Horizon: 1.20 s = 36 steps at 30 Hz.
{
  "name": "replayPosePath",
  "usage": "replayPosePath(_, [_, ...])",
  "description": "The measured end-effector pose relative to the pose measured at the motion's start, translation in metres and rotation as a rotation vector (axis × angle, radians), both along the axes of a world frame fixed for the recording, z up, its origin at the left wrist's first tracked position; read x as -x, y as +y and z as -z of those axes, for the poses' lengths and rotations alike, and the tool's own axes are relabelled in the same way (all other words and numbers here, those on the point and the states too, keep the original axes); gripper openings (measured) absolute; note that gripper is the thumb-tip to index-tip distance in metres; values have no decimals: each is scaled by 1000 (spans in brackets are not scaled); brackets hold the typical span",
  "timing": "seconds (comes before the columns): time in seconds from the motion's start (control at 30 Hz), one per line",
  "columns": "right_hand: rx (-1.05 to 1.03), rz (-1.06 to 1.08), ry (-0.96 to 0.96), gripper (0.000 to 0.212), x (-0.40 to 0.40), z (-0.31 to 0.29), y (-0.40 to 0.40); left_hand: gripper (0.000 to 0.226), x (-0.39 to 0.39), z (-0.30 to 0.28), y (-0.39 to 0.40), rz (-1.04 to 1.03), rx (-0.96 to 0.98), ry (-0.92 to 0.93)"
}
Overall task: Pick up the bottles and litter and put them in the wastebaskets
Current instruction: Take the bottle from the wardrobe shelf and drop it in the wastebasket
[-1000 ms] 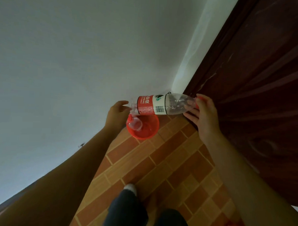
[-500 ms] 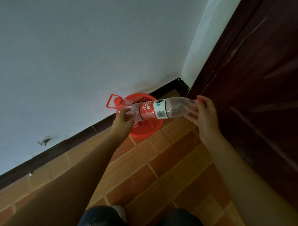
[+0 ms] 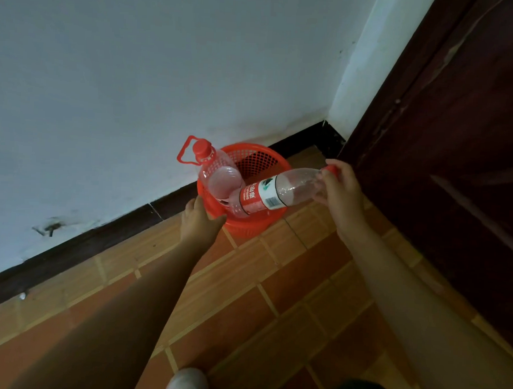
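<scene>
The labelled bottle (image 3: pixel 264 194) slants base-first into the red wastebasket (image 3: pixel 257 223) in the floor's corner, right hand (image 3: pixel 342 192) pinching its cap to steer; left hand (image 3: pixel 201 221) relaxed, steadying the rim beside a handled bottle (image 3: pixel 218 175).

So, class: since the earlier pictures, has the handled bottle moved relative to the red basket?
Yes. The handled bottle now stands inside the red basket, cap up against its far-left rim; earlier the left hand held it above that rim.
</scene>
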State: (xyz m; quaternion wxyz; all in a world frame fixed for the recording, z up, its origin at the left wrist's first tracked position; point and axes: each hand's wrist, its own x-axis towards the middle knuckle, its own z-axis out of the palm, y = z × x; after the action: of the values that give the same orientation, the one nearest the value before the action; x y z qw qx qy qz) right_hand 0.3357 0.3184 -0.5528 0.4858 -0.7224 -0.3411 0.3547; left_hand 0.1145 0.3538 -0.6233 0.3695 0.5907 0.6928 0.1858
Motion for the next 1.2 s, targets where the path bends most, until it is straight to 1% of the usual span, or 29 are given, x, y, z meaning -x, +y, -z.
replayPosePath(0.13, [-16,-155,-189,38,9,10,11,72,-8,16,3,-26,56,-71])
replayPosePath(0.23, [-11,-260,-316,41,17,15,20,75,-10,25,3,-22,48,-42])
replayPosePath(0.37, [20,-328,-330,44,26,34,30,81,-12,35,1,-19,49,-14])
replayPosePath(0.5, [71,-302,-317,35,29,53,34,88,-14,41,2,-33,69,-12])
replayPosePath(0.57, [97,-307,-316,36,29,62,36,90,-14,42,2,-24,71,1])
replayPosePath(0.73, [137,-318,-361,45,30,77,38,86,-13,42,3,-15,68,1])
replayPosePath(1.03, [211,-405,-472,47,34,85,38,88,-11,41,2,0,61,2])
replayPosePath(1.2, [210,-373,-512,47,34,87,39,88,-11,41,1,3,62,-10])
